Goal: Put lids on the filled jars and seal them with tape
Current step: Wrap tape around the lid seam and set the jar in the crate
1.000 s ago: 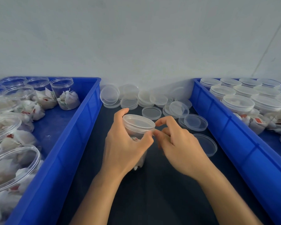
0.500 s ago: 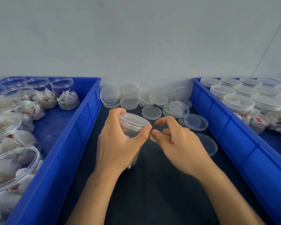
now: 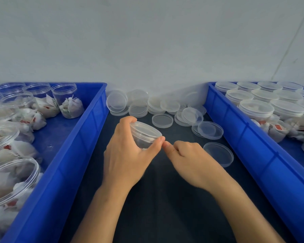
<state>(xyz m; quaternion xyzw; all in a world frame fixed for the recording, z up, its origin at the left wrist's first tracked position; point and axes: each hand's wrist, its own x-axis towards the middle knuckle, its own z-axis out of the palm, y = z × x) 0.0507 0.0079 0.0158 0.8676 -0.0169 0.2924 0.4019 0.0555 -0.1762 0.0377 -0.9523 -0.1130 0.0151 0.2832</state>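
In the middle of the picture, the left hand (image 3: 128, 153) holds a small round clear plastic jar (image 3: 144, 135) with a clear lid on top. The fingers and thumb curl around the jar, so this grip is closed on it. The jar tilts to the right, and something white shows at its bottom.

The right hand (image 3: 188, 158) is just beside the jar, on the right. Its fingers are curled in and its thumb tip meets the left thumb at the jar's rim. I cannot tell if this grip pinches anything.

Under both hands is a dark table (image 3: 165, 207). Many loose round clear plastic lids (image 3: 162, 120) lie on the table in the upper middle of the picture, by the pale wall (image 3: 147, 41).

On the left is a big blue plastic bin (image 3: 67, 163) with open clear jars (image 3: 64, 90) holding white pouches. On the right is another blue plastic bin (image 3: 263, 155) with jars that have lids on (image 3: 256, 107).
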